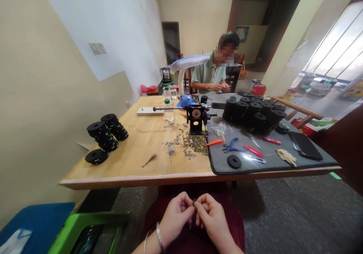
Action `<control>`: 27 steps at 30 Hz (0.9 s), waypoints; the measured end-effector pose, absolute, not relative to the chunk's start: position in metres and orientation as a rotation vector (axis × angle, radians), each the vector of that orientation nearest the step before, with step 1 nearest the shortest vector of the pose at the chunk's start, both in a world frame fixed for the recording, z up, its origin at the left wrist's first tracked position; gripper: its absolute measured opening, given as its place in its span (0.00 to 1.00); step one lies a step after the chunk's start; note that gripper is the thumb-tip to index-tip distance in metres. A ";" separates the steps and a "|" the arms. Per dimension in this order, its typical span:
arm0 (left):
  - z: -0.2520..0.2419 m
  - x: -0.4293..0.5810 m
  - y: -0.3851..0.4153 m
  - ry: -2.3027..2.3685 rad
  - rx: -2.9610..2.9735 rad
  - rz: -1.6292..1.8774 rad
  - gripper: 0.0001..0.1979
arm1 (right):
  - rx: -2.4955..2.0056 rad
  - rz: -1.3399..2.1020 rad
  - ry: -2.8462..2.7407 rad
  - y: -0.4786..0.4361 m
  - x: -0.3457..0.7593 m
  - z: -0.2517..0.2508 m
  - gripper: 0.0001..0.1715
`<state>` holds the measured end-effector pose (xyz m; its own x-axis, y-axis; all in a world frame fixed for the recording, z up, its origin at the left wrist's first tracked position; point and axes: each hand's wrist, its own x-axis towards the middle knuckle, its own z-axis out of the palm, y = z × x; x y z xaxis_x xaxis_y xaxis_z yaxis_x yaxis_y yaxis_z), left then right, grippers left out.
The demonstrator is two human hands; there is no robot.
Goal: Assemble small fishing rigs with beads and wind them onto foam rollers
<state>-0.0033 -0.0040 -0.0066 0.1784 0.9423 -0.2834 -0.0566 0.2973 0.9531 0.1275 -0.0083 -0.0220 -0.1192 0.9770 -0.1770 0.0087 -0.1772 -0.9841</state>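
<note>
My left hand and my right hand meet above my lap, below the table's front edge. Thumb and fingers of each are pinched together at a small dark thing, too small and covered to name. Nearest on the table lie a tool with an orange-brown handle, a small pale brush-like piece and a heap of small dark-and-yellow pieces. Behind the heap stands a black winding device with a long rod pointing left.
Black spools stand stacked at the left and back right. Blue pliers, a red-handled knife and a black disc lie on the grey mat. A lamp rises behind; a person sits opposite.
</note>
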 end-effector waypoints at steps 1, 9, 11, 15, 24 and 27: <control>-0.006 -0.003 -0.004 1.119 0.965 0.916 0.13 | -1.270 1.453 -1.182 -0.008 0.127 -0.023 0.25; -0.005 -0.005 -0.004 0.958 0.759 0.866 0.14 | -1.260 1.605 -1.032 -0.005 0.128 -0.024 0.29; -0.006 -0.005 -0.003 0.970 0.752 0.865 0.14 | -1.269 1.631 -1.019 -0.005 0.129 -0.024 0.29; -0.005 -0.006 -0.001 0.990 0.662 0.898 0.15 | -1.294 1.650 -1.029 -0.008 0.132 -0.025 0.29; -0.003 -0.006 -0.002 1.002 0.645 0.906 0.16 | -1.250 1.753 -1.011 -0.015 0.130 -0.021 0.26; -0.006 -0.006 -0.002 1.039 0.710 0.918 0.16 | -1.253 1.799 -1.000 -0.015 0.129 -0.021 0.25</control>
<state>-0.0060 -0.0018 -0.0058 0.2178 0.8893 -0.4020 -0.2893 0.4523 0.8437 0.1291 -0.0149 -0.0205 -0.2719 0.8755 -0.3996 -0.1230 -0.4434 -0.8878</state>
